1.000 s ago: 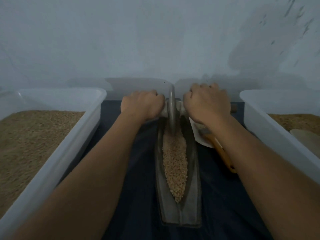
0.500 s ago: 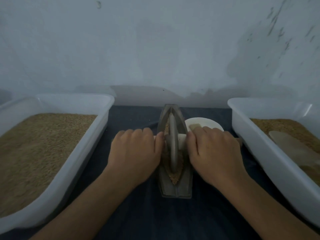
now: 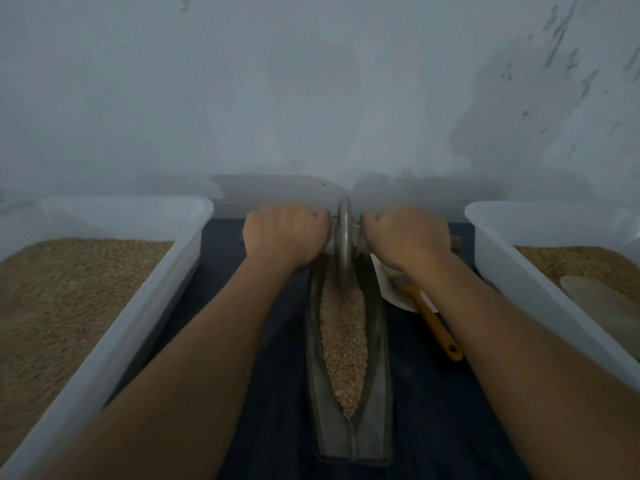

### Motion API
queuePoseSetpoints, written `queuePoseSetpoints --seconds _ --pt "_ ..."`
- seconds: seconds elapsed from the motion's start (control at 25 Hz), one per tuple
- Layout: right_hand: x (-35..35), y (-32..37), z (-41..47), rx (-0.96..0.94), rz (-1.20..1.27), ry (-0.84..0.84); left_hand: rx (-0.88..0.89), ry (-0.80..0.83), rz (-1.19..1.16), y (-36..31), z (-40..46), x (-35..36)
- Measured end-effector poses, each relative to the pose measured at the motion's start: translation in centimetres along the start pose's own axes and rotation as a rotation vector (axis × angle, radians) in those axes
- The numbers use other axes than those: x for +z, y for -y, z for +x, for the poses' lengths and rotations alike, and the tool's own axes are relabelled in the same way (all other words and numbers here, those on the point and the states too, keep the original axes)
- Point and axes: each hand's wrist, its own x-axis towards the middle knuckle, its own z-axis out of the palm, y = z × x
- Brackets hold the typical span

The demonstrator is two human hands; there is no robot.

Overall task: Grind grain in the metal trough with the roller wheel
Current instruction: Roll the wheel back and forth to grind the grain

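Rolled from the near end of the trough out to the far end within half a second. Head view: roller wheel [image 3: 344, 233] upright between left hand [image 3: 285, 235] and right hand [image 3: 407, 237], both clenched round its axle. Grain [image 3: 343, 344] nearer than the knuckles, in the metal trough [image 3: 379, 393]. Mid-grinding, far end of stroke; next, probably pull back with even downward pressure.

Single head-worn view, forward and down, close over the trough [image 3: 348, 393]
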Motion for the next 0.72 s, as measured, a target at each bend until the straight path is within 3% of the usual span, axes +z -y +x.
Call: queuePoseSetpoints --seconds 0.12,0.24,0.36,0.6,0.72 --pt "-0.4 0.0 0.4 -0.036 -0.011 0.018 0.019 -0.025 0.000 0.1 0.2 -0.1" --pt "-1.2 1.6 -3.7 -0.120 -0.139 -0.133 0.141 -0.131 0.094 0.8 -5.0 0.5" --pt "-2.1 2.5 -10.1 -0.047 -0.056 -0.189 0.272 -0.215 0.120 1.4 -11.0 -0.1" --pt "-2.8 2.1 -14.6 -0.114 -0.014 -0.257 0.207 -0.294 -0.085 1.3 -15.3 -1.3" --pt "-1.9 1.8 -10.6 -0.068 -0.008 -0.164 0.229 -0.236 0.020 1.0 -11.3 -0.9"
